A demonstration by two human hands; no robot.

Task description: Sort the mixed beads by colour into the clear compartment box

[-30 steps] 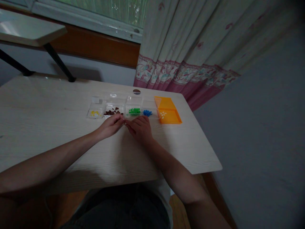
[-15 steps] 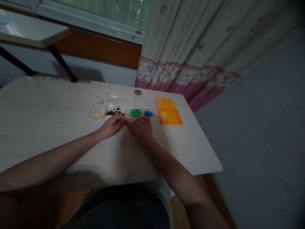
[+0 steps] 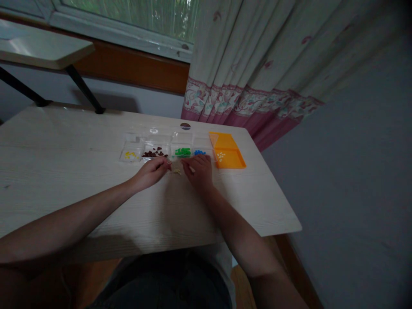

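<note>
Both hands rest on a pale wooden table [image 3: 64,171] in front of a row of small clear trays. My left hand [image 3: 151,171] has its fingertips pinched together near the tray of dark brown beads [image 3: 154,152]. My right hand [image 3: 200,168] lies curled just below the blue beads [image 3: 199,152], fingers bent; what it holds, if anything, is too small to see. Between the hands lies a small pale cluster of beads [image 3: 177,171] on the table. Green beads [image 3: 183,151] and yellow beads [image 3: 129,155] sit in other trays.
An orange tray [image 3: 230,156] with a few white beads stands at the right end of the row. A flowered curtain [image 3: 257,77] hangs behind the table's far right corner. Another table [image 3: 38,47] stands at the back left under the window.
My right hand has moved right, away from my left hand, uncovering a small pale bead cluster on the table between them. The left hand has stayed put.
</note>
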